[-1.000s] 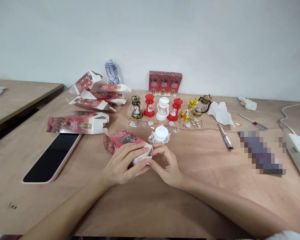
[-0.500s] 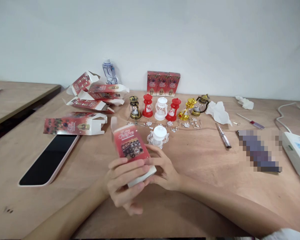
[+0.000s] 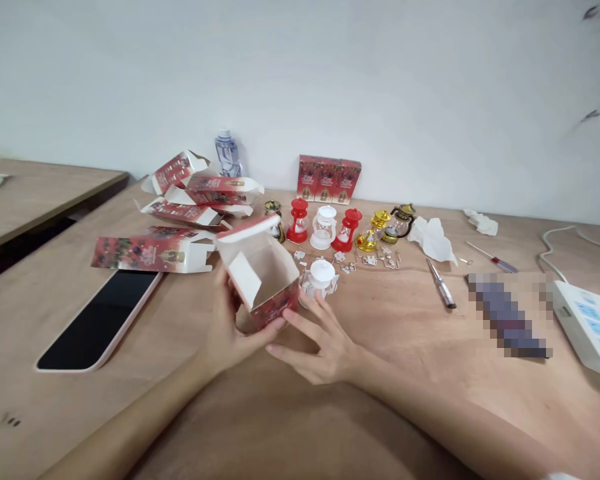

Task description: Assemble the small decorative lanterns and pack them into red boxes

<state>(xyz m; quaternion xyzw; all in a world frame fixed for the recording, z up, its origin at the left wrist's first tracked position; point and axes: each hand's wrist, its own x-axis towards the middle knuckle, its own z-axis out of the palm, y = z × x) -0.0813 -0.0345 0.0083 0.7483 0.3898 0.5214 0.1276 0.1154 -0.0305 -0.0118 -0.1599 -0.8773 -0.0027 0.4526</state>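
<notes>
My left hand (image 3: 230, 327) grips a small red printed carton (image 3: 263, 280), held upright just above the wooden table (image 3: 280, 413) with its top flaps open and the white inside showing. My right hand (image 3: 315, 340) lies beside it with fingers stretched out, fingertips touching the carton's lower edge. Just behind the carton a white toy lantern (image 3: 323, 277) lies on the table.
A row of small lanterns (image 3: 325, 227) in bronze, red, white and gold stands further back, with three closed red boxes (image 3: 329, 179) by the wall. Several opened cartons (image 3: 155, 252) lie at left, a phone (image 3: 103, 319) beside them. Screwdrivers (image 3: 441, 283), tissue (image 3: 433, 239) and a power strip (image 3: 587, 327) are at right.
The carton lay on its side under both hands, was lifted and turned, and now stands upright with its open end up. My right hand has let go and spread flat.
</notes>
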